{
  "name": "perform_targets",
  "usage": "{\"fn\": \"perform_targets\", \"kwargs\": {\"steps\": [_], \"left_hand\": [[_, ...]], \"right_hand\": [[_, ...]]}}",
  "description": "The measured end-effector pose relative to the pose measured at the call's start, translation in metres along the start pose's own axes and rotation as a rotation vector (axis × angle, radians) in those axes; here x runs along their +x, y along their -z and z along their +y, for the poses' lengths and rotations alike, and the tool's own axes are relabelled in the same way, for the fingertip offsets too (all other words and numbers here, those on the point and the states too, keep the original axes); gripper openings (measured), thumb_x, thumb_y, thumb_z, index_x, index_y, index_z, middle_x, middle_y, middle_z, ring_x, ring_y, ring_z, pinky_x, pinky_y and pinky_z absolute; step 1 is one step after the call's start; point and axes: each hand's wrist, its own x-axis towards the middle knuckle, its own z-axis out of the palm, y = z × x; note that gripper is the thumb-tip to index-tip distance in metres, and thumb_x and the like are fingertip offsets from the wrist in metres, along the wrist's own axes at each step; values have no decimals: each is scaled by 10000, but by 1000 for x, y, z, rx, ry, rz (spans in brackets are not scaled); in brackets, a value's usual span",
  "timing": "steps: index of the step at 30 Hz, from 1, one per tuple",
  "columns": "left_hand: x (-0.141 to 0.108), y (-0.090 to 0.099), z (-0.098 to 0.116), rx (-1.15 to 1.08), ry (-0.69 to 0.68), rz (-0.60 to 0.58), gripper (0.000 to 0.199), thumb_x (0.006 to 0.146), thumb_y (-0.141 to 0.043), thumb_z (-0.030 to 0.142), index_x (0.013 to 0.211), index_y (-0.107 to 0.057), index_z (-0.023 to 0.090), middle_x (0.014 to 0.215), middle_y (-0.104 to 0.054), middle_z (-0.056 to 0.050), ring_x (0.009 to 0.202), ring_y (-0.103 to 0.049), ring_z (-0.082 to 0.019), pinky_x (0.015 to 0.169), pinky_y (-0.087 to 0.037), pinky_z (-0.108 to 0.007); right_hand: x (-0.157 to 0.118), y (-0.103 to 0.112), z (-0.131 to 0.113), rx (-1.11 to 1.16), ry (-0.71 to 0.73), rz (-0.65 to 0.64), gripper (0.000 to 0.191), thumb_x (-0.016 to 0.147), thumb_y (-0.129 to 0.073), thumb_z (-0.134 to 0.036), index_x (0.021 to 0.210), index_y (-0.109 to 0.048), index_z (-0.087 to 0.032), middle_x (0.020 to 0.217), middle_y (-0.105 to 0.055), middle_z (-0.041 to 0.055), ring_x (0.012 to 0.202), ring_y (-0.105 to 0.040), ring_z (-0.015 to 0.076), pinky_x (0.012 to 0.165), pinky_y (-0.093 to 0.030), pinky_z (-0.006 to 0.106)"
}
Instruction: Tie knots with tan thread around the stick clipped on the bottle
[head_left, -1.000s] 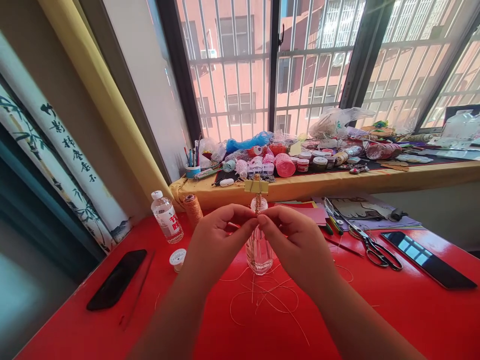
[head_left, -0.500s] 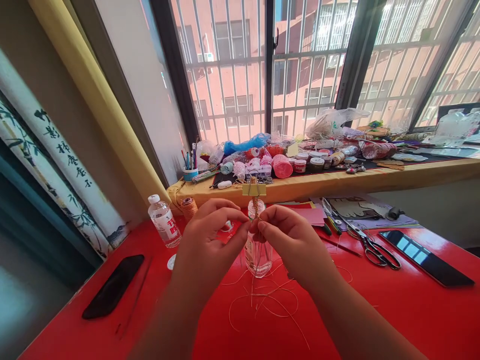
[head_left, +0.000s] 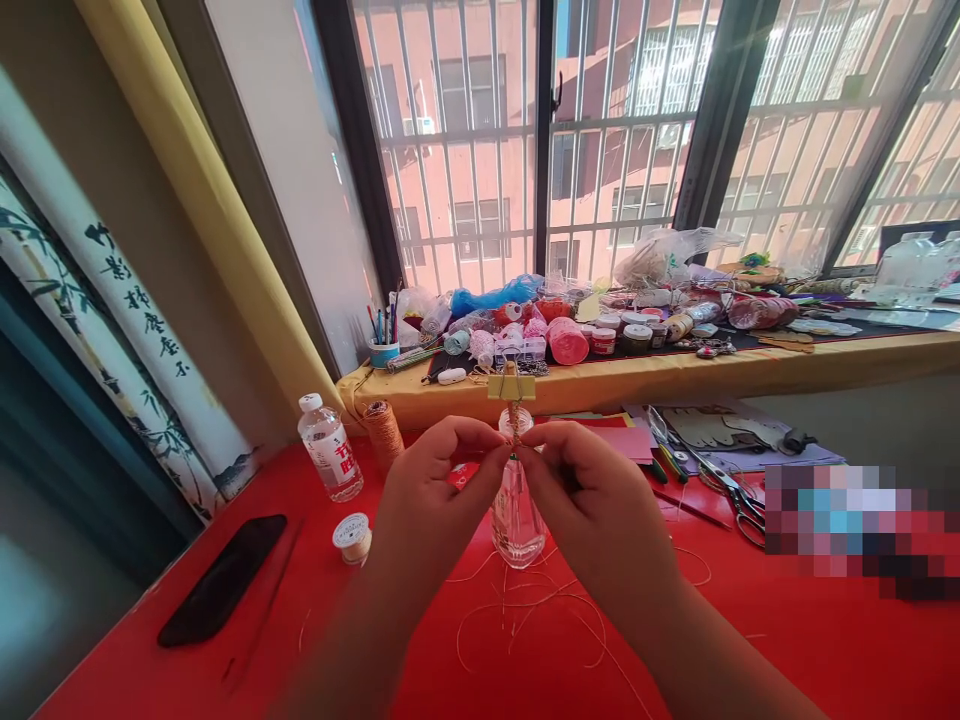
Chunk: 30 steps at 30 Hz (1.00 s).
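Observation:
My left hand [head_left: 439, 490] and my right hand [head_left: 600, 500] meet in front of a clear bottle [head_left: 519, 535], thumb and forefinger of each pinched on thin cord. The cord hangs as a narrow knotted strip [head_left: 514, 415] from a yellow binder clip [head_left: 511, 387] at the bottle's top. A small green spot, too small to name, shows between the fingertips. Loose cord ends [head_left: 551, 598] trail in curves over the red tabletop below. How the cord runs inside the fingers is hidden.
Left of my hands are a labelled bottle [head_left: 330, 450], an orange cord spool [head_left: 384, 432], a white thread spool [head_left: 352, 540] and a black phone [head_left: 223, 580]. Scissors [head_left: 724, 478] lie to the right, beside a pixelated patch. Jars and craft supplies crowd the windowsill [head_left: 645, 365].
My fingertips have drawn closer together at the cord, and the left hand has shifted slightly right. The white thread spool shows more fully. The view has tilted slightly.

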Motion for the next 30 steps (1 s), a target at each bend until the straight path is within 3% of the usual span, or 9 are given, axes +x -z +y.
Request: {"fn": "perform_targets", "kwargs": {"steps": [8,24,30], "left_hand": [[1,-4,-1,-70,31,-34,47,863,-761,282,879,-799,259,871,-813,4,813,-754,-172,726,-605,-237],[1,0,0,-119,71,-132,142,863,-760,359,894,-794,225,856,-783,-35,746,-719,-175,619,-586,-240],[3,-5,-7,-330,182,-200,144,838,-800,352,873,-779,213,784,-764,-24,744,-707,-164,672,-591,-252]], "right_hand": [[-1,6,-2,-136,50,-24,121,946,-565,-242,875,-659,-218,575,-512,-47,494,-463,120,470,-355,240],[-1,12,-3,-65,7,-115,158,954,-552,-269,868,-665,-201,668,-580,-14,582,-488,137,527,-378,263],[-2,14,-1,-57,-37,-120,158,930,-584,-299,847,-676,-201,635,-540,-25,557,-442,128,493,-345,255]]}}
